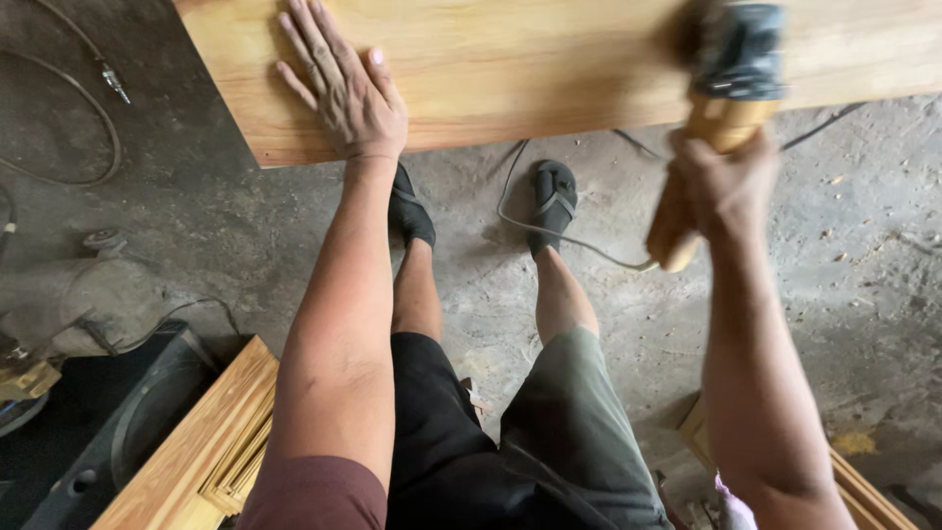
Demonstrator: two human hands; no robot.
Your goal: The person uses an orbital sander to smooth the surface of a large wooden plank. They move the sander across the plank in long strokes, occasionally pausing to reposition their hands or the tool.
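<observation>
On the wooden board (pixel 549 69), left hand (pixel 343 88) lies flat; right hand (pixel 721 182) grips sander (pixel 731 79).

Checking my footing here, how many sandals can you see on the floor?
2: one sandal below the left hand, the other sandal beside a grey cord.

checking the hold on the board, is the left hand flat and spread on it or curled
Flat and spread: the left hand lies palm down on the wooden board, fingers extended and apart, near its front edge.

No packages, labels, signs or screens are in view.
</observation>
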